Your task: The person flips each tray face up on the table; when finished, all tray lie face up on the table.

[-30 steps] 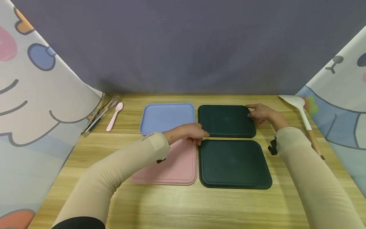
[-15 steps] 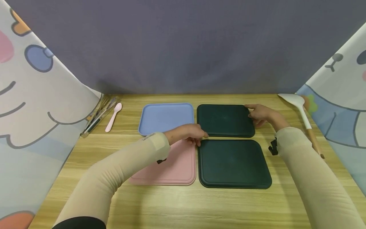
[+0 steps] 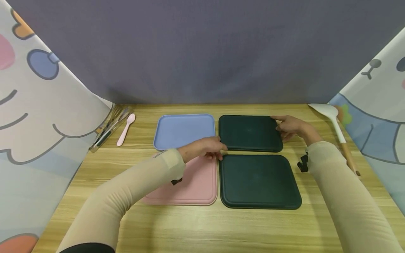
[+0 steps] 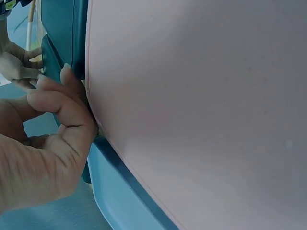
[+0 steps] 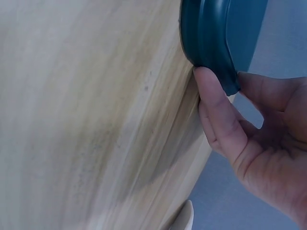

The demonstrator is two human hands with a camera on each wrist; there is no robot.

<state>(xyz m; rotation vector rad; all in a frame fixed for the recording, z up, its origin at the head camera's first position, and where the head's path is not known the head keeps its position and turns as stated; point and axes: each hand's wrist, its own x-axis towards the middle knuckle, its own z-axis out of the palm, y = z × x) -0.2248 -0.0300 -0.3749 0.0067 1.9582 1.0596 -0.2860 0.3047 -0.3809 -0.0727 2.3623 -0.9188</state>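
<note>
In the head view, a dark green tray (image 3: 250, 131) lies at the back, right of centre. My left hand (image 3: 209, 146) is at its near left corner, index fingertip at the rim and the other fingers bent. The left wrist view shows those bent fingers (image 4: 67, 103) beside the pink tray's edge; exact contact with the green tray is hard to tell. On the far right side, my right hand (image 3: 289, 127) pinches the green tray's rim. Seen from the right wrist, thumb and finger lie on either side of that tray's corner (image 5: 213, 43).
A second dark green tray (image 3: 259, 181) lies in front, a pink tray (image 3: 196, 188) beside it and a blue tray (image 3: 186, 128) behind. A pink spoon (image 3: 126, 130) and several metal utensils (image 3: 107, 130) lie left. A white spatula with wooden handle (image 3: 336, 128) lies right.
My left hand has drawn slightly left, its fingertip shifting off the green tray toward the corner. The right hand and the trays look the same.
</note>
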